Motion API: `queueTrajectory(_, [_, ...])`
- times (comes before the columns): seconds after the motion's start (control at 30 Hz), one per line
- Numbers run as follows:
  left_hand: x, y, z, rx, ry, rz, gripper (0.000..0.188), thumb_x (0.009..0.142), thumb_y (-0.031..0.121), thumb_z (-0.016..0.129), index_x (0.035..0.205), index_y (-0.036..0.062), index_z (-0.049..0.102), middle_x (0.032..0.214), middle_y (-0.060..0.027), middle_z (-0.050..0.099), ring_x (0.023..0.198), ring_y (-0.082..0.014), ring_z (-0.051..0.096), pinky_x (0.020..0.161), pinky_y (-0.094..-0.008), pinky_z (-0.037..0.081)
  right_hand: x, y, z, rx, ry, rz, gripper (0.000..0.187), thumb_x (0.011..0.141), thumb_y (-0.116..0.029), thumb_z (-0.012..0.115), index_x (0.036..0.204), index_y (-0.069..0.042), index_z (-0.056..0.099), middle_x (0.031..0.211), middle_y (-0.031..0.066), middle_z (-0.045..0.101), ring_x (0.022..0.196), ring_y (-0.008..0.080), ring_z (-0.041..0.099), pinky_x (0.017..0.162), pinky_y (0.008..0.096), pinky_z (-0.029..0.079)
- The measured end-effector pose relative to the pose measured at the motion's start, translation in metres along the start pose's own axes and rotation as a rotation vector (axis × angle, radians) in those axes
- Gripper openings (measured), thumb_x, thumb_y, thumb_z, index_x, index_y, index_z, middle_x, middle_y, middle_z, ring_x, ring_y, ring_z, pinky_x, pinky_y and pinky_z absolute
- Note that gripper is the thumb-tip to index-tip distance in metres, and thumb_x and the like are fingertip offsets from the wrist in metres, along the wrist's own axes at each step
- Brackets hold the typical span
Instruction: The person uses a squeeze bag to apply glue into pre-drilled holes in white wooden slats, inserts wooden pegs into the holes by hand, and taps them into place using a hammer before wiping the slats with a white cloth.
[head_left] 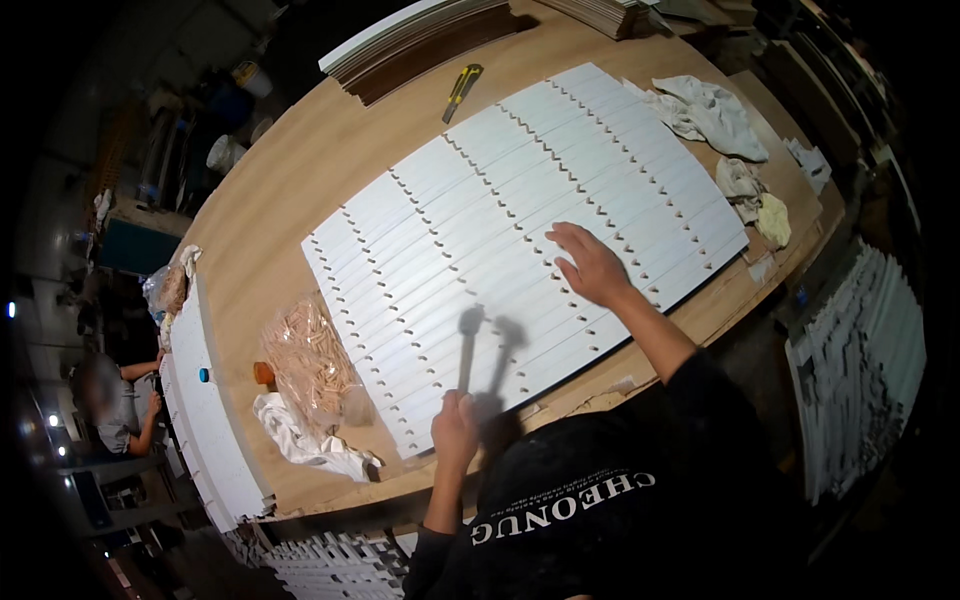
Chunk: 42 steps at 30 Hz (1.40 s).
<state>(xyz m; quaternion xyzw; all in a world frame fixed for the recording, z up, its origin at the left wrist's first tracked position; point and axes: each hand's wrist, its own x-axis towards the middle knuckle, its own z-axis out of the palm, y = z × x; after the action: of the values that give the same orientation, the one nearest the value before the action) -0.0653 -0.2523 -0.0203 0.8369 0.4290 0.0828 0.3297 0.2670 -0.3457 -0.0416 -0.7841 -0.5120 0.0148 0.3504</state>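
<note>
A row of white boards (468,225) lies side by side on the wooden table, with short wooden dowels (574,188) standing in lines across them. My left hand (455,430) is closed round the handle of a hammer (467,350). The hammer's blurred head is up over the near boards, and its shadow falls to the right. Over the boards at the right, my right hand (592,268) has its fingers apart and holds nothing; whether it touches the boards or dowels I cannot tell. Left of the boards lies a clear plastic bag (315,365) full of loose dowels.
On the table (290,180) are a yellow-and-black utility knife (462,92), stacked boards (420,50) at the far edge, white cloths (710,115) at right and a crumpled cloth (310,440) near the bag. A co-worker (125,405) is at far left. White strips (860,370) are piled at right.
</note>
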Motion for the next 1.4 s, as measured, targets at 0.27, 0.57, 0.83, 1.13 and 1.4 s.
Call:
queueTrajectory(0.27, [0.009, 0.036, -0.039, -0.269, -0.036, -0.158, 0.029, 0.095, 0.026, 0.040, 0.093, 0.0024, 0.058, 0.070, -0.0205, 0.059, 0.062, -0.0385, 0.058, 0.058, -0.0440, 0.043, 0.061, 0.024, 0.039, -0.145, 0.027, 0.137, 0.047, 0.084, -0.024, 0.059, 0.126, -0.008, 0.048, 0.136, 0.0115, 0.042, 0.130, 0.0293, 0.035, 0.109, 0.0409, 0.031])
queueTrajectory(0.57, [0.029, 0.008, -0.036, -0.262, -0.108, -0.168, 0.026, 0.095, 0.025, 0.043, 0.095, 0.0035, 0.057, 0.060, -0.0118, 0.054, 0.053, -0.0233, 0.054, 0.052, -0.0368, 0.042, 0.065, 0.021, 0.040, -0.235, 0.004, 0.175, 0.052, 0.084, -0.031, 0.058, 0.129, -0.008, 0.047, 0.140, 0.0132, 0.038, 0.133, 0.0297, 0.032, 0.112, 0.0441, 0.024])
queueTrajectory(0.83, [0.064, -0.010, -0.027, 0.031, -0.167, -0.073, 0.028, 0.095, 0.028, 0.045, 0.091, 0.0028, 0.055, 0.061, -0.0174, 0.055, 0.054, -0.0340, 0.052, 0.054, -0.0408, 0.042, 0.066, 0.022, 0.036, -0.239, 0.008, 0.187, 0.052, 0.084, -0.031, 0.059, 0.129, -0.007, 0.047, 0.139, 0.0134, 0.040, 0.133, 0.0302, 0.033, 0.112, 0.0442, 0.025])
queueTrajectory(1.13, [0.056, -0.007, -0.026, 0.074, -0.116, -0.011, 0.026, 0.095, 0.025, 0.042, 0.091, 0.0039, 0.057, 0.058, -0.0142, 0.053, 0.053, -0.0252, 0.054, 0.052, -0.0369, 0.041, 0.066, 0.020, 0.039, -0.239, 0.002, 0.181, 0.052, 0.084, -0.031, 0.059, 0.129, -0.007, 0.047, 0.139, 0.0132, 0.040, 0.133, 0.0301, 0.032, 0.112, 0.0446, 0.025])
queueTrajectory(1.4, [0.062, 0.026, -0.042, -0.265, -0.025, -0.059, 0.026, 0.095, 0.026, 0.044, 0.090, 0.0036, 0.057, 0.058, -0.0133, 0.052, 0.048, -0.0259, 0.051, 0.050, -0.0349, 0.040, 0.066, 0.020, 0.038, -0.250, -0.010, 0.219, 0.051, 0.084, -0.029, 0.060, 0.131, -0.012, 0.047, 0.141, 0.0106, 0.038, 0.135, 0.0280, 0.030, 0.113, 0.0428, 0.023])
